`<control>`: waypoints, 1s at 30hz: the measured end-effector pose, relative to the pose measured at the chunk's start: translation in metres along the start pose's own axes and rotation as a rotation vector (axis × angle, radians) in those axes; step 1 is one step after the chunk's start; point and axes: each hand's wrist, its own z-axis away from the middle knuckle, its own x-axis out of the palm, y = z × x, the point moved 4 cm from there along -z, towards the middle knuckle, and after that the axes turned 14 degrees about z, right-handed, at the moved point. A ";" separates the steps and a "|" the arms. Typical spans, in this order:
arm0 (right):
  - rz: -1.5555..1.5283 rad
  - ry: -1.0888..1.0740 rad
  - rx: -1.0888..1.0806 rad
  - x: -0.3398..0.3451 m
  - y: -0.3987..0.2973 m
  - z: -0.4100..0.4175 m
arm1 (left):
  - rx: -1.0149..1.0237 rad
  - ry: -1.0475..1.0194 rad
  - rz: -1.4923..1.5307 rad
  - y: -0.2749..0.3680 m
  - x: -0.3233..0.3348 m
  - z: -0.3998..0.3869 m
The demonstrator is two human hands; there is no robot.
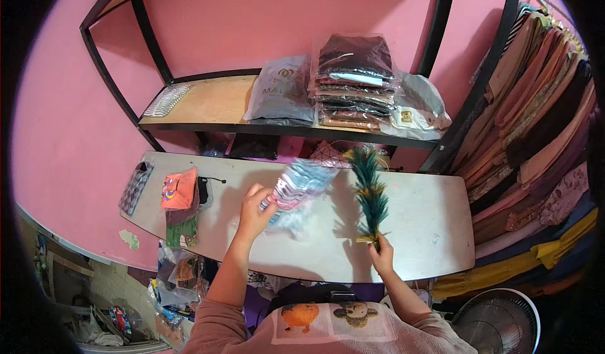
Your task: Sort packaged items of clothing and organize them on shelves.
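Observation:
My left hand (256,212) pinches the lower left end of a striped folded fabric piece (302,184) in clear plastic, blurred and raised above the white table (416,217). Below it lies a second pale blue and white plastic-wrapped piece (290,222), partly covered by the first. In my right hand (382,255) is the handle end of a bristly duster (371,188), dark green with yellow bands. The duster points away from me over the table, and its shadow falls to its left.
Packaged garments lie on the table's left: a grey patterned pack (135,188), an orange pack (179,189) and a green one (181,231). Behind, a black-framed shelf (212,101) holds stacked bagged clothes (357,84). Hanging garments (529,117) line the right; a fan (496,323) stands below them.

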 end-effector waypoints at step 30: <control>0.567 -0.329 -0.280 0.078 -0.023 -0.041 | -0.422 -0.282 -0.581 -0.162 0.042 0.180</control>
